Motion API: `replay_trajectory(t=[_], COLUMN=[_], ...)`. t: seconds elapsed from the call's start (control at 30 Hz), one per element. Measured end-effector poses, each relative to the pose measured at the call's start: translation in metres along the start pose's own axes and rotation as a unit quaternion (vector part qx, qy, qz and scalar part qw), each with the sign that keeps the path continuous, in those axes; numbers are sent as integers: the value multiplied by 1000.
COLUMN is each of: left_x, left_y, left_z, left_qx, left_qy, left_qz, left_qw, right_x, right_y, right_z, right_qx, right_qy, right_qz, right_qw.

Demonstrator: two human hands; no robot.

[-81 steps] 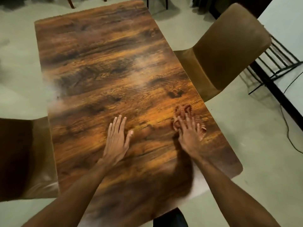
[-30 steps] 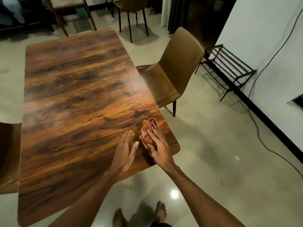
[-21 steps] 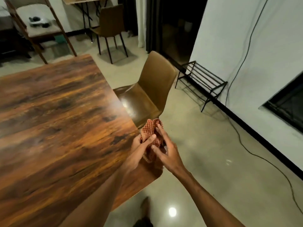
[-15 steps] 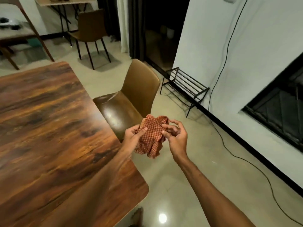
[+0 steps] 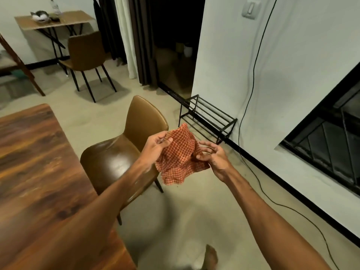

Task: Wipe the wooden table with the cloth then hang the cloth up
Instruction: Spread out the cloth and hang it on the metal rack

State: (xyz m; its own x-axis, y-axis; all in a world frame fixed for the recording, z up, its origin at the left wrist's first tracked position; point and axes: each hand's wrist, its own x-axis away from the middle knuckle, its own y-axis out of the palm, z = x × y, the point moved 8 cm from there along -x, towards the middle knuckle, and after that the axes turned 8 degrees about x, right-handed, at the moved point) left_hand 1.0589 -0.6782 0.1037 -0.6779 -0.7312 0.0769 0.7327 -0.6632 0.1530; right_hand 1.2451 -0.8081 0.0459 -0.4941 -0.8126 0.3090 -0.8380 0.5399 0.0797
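The cloth [image 5: 180,154], orange-red with a small check pattern, hangs in the air between my two hands, partly spread out with a corner drooping down. My left hand [image 5: 156,146] pinches its upper left edge between thumb and fingers. My right hand [image 5: 211,155] grips its right side, fingers curled loosely around the fabric. Both hands are off the wooden table [image 5: 37,172], which fills the lower left, and hover over the floor beside a brown chair [image 5: 124,152].
A black wire rack [image 5: 208,117] stands on the floor against the white wall. A black cable [image 5: 251,90] runs down the wall and across the floor. Farther back are another brown chair [image 5: 85,53], a small side table [image 5: 54,21] and a dark doorway. My foot [image 5: 211,258] shows at the bottom.
My right hand lifted the cloth off the table's corner and my left hand joined it. The view swung right, away from the table. The cloth is now opened out wider between both hands.
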Motion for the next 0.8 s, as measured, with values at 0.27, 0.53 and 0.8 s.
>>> replay_trajectory(t=[0.27,0.53,0.8], left_x=[-122,-224,-373], left_y=[25,54,53], left_z=[-14,-42,-41], left_qx=[-62,-3,13], left_qy=[-20,-53,-13], left_qz=[63,78,26], left_qw=[996,996,1000], right_x=[-104,-197,-307], right_y=[-112,-153,-202], right_z=[-66,-120,-149], right_qx=[138,239,329], right_qy=[-57,-116,-59], right_qz=[47,67,131], right_qw=[988,962,933])
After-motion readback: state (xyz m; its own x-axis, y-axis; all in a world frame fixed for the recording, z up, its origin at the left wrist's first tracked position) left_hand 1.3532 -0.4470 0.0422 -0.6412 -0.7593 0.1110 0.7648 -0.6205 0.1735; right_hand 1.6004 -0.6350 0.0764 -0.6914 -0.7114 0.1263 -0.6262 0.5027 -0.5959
